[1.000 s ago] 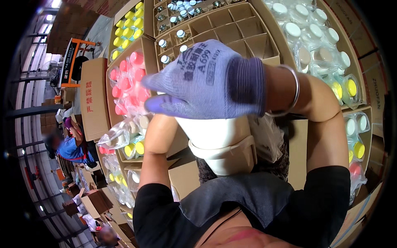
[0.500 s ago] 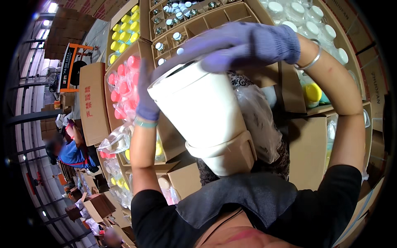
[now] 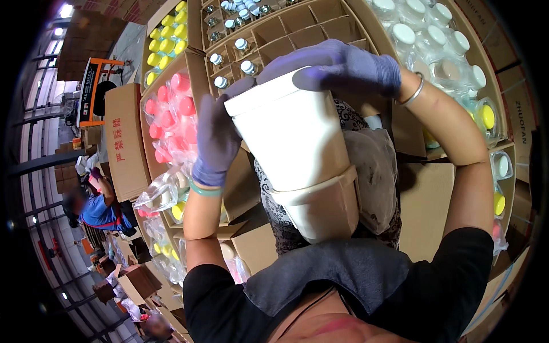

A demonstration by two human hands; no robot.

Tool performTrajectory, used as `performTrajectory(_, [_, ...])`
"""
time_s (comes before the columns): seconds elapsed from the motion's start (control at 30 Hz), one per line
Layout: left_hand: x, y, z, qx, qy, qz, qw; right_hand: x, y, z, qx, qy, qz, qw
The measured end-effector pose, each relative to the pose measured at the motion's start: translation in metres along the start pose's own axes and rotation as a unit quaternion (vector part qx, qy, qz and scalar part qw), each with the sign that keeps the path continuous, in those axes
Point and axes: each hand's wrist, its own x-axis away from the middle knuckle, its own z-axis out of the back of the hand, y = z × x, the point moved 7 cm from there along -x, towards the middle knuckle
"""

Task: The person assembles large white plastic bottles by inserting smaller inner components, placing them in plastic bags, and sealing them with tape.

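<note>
A tapered white plastic bin (image 3: 297,143) stands in front of my body, slightly tilted, with a raised collar partway along it. I cannot tell whether it is one piece or two nested ones. My left hand (image 3: 220,134), in a purple glove, wraps the left side of its far rim. My right hand (image 3: 337,67), gloved alike, bends over the right side of that rim. The near, narrower end lies close to my waist, over a patterned cloth (image 3: 283,223). A clear plastic bag (image 3: 372,177) sits right beside the bin.
Ahead is a divided carton (image 3: 297,20) with several small white-capped bottles. Pink-capped bottles (image 3: 171,117) and yellow-capped bottles (image 3: 167,43) fill boxes on the left. White-capped jars (image 3: 432,37) stand far right. Open cardboard flaps (image 3: 426,200) surround me. Another person (image 3: 100,208) works at far left.
The bin has shifted slightly right and stands a little more upright. My left hand has moved right onto the rim's side; my right hand has shifted slightly, its fingers now bent over the edge.
</note>
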Motion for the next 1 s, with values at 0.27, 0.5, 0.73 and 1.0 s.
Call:
performTrajectory(0.27, [0.019,-0.042,0.064,-0.318,0.156,-0.101,0.93,-0.03,-0.052,-0.075,0.475,-0.05,0.08,0.875])
performTrajectory(0.5, [-0.022,-0.027,0.053,-0.077,0.092,0.013,0.993,-0.024,-0.034,-0.01,0.309,-0.121,0.185,0.925])
performTrajectory(0.73, [-0.021,-0.014,-0.009,0.201,-0.024,0.058,0.977,-0.042,-0.072,-0.068,0.398,-0.126,0.216,0.883])
performTrajectory(1.0, [-0.008,0.0,0.001,0.29,-0.07,0.074,0.952,-0.032,-0.067,-0.078,0.361,-0.093,0.212,0.904])
